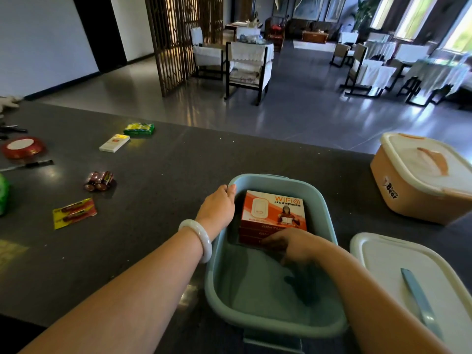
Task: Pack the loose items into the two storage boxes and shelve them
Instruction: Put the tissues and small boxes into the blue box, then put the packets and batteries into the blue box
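while left hand grips the far left rim of the blue storage box, thumb curled over the edge, right hand reaches inside, fingers bent against the near side of a stack of orange-and-white wifi router cartons; cannot tell whether that hand pinches the stack or only presses it. stack at 12 o'clock inside the box, against the far wall: top carton printed "wifi 6", white device pictured, orange sides; three edges seem visible, exact count unclear.

counted, by clock from the blue box on the dark counter:
- 1 white lid with blue handle, 3 o'clock, lying flat just beside the box.
- 1 peach storage box, lid on, "bear" on its side, 2 o'clock, well apart.
- 1 yellow-and-red battery blister pack, 9 o'clock.
- 1 shrink-wrapped bundle of dark batteries, 10 o'clock.
- 1 white flat packet and 1 green packet, 11 o'clock, near each other.
- 1 red ribbon spool, far left edge.

pale bangle on left wrist.
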`<state>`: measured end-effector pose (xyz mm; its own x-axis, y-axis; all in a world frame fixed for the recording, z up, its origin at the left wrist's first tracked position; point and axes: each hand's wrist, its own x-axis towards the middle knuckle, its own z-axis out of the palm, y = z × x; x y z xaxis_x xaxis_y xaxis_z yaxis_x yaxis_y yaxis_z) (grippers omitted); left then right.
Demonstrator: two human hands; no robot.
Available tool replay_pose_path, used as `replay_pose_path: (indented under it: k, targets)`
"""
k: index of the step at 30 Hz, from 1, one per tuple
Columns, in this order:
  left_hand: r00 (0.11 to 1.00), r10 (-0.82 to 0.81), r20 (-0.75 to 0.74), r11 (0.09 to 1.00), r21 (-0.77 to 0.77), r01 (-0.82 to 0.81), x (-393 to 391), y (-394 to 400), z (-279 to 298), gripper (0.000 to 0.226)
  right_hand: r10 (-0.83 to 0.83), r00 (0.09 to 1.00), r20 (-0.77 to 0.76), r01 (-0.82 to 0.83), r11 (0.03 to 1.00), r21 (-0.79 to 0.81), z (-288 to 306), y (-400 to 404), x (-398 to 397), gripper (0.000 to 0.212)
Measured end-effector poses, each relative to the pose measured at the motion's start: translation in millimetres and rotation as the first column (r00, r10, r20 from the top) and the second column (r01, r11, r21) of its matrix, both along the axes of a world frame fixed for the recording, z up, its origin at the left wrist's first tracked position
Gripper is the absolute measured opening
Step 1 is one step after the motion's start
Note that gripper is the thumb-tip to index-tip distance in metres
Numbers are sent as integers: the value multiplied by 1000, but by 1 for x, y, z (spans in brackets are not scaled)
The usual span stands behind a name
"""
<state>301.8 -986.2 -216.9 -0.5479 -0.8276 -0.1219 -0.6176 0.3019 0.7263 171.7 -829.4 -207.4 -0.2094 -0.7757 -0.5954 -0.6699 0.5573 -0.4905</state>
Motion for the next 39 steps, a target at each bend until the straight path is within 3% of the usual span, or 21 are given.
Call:
replay_pose_path:
  k: [16,22,25,30,34,39]
  targets:
    - [999,-32,21,999,12,32,4,3,7,44,65,996,-57,-64,998,31,9,4,8,60]
    - [998,-39,-47,999,4,39,26,-3,11,39,78,995,65,-73,995,-67,44,-6,15,47]
    - [994,24,-102,999,40,-20,47,-9,17,34,47,999,-26,-51,975,-216,63,-26,23,32]
    - [991,134,-20,990,45,-133,94,-30,23,33,37,998,-53,-56,913,-403,79,-78,51,22]
    - [983,137,125,989,-73,-129,142,-57,14,32,167,973,-156,-215,901,-376,84,-125,87,22]
    - [960,176,218,980,-131,-149,197,-96,6,30,248,955,-162,-290,898,-332,72,-183,133,24]
